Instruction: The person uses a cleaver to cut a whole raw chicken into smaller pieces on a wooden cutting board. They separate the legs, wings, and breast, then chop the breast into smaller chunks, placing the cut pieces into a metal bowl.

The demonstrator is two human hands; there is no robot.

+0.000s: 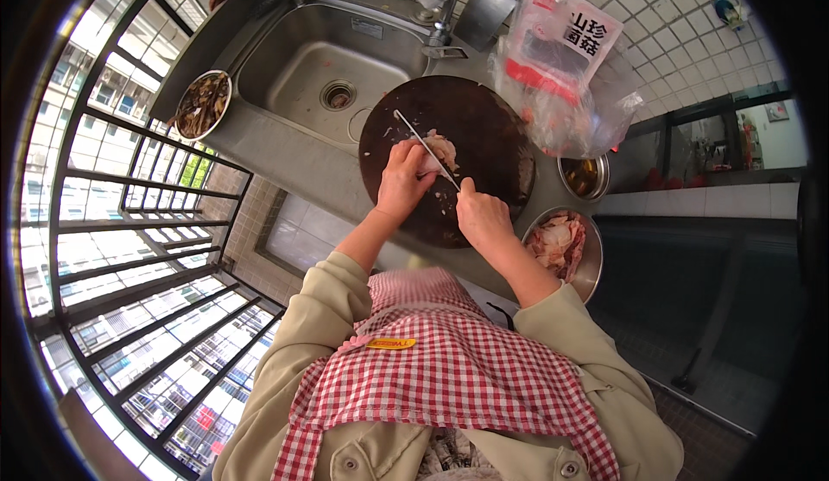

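A piece of pale raw meat (pixel 442 148) lies on a round dark wooden chopping board (pixel 479 108). My left hand (pixel 405 180) presses on the meat from the left, its fingers bent beside the blade. In my right hand (pixel 482 214) is the handle of a knife (pixel 424 143), seen nearly edge-on. Its blade slants up to the left across the meat, close to my left fingertips. Small scraps are scattered on the board around the meat. The handle is mostly hidden by my fingers.
Left of the board is a steel sink (pixel 304 73) with a faucet (pixel 445 47). Bowls hold raw meat (pixel 557 244) and dark soaked pieces (pixel 204 102). A small metal bowl (pixel 586 180), plastic bags (pixel 563 60) and a cleaver (pixel 486 11) surround the board's right and back.
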